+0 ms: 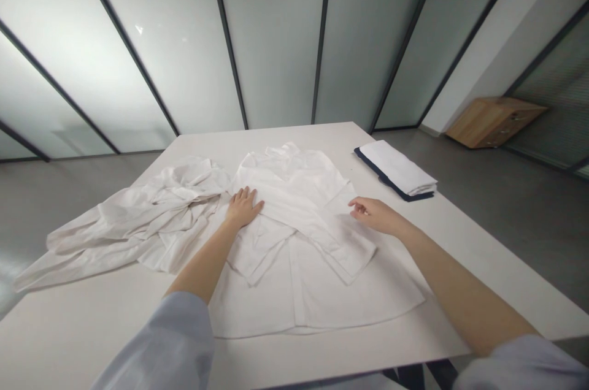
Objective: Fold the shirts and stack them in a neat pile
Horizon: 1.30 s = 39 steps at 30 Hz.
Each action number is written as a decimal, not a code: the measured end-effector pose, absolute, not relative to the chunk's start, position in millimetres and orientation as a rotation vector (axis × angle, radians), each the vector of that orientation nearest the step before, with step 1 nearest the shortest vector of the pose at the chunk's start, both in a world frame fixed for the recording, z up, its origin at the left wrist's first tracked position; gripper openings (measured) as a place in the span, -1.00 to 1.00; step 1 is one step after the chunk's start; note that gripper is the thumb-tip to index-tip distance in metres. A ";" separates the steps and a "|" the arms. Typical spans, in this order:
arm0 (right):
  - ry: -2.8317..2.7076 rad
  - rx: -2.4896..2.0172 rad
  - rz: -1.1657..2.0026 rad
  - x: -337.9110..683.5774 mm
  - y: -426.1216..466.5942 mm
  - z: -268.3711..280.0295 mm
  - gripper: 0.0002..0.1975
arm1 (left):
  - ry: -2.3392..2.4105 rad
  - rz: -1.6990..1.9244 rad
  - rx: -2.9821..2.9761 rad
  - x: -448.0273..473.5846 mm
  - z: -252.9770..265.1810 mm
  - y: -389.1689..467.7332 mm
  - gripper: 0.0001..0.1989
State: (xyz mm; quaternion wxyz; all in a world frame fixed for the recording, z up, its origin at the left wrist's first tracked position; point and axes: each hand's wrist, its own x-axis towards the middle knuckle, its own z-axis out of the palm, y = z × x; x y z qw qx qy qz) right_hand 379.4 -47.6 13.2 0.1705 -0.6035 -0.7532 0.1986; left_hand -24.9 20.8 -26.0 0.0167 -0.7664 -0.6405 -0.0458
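A white long-sleeved shirt [317, 279] lies spread on the table, collar at the far end and hem toward me. Its two sleeves are folded across the body, their cuffs pointing toward the hem. My left hand [245, 208] rests flat on the shirt's left edge, fingers spread. At the opposite edge, my right hand [375, 214] hovers close to the fabric with loosely bent fingers and nothing visible in them. Whether it touches the cloth, I cannot tell.
A crumpled heap of white cloth [151, 218] lies left of the shirt and reaches the table's left edge. Folded white cloth [398, 166] sits on a dark flat board [407, 196] at the right. Beyond the white table [478, 273] stand a wooden cabinet [483, 120] and frosted glass panels [276, 34].
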 end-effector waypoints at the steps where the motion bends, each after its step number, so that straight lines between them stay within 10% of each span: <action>1: -2.154 -1.671 0.490 375.6 -38.4 11.8 -0.71 | -1.996 -0.109 -2.376 -24.5 -25.7 20.3 -0.34; 15: -2.376 -1.747 -0.064 353.1 4.3 -62.7 -0.46 | -1.985 0.055 -2.360 -21.4 -27.6 7.7 -0.28; 39: -2.245 -1.705 -0.132 356.5 -5.1 -40.6 -0.76 | -2.479 -0.581 -2.119 -33.7 2.1 140.6 -0.64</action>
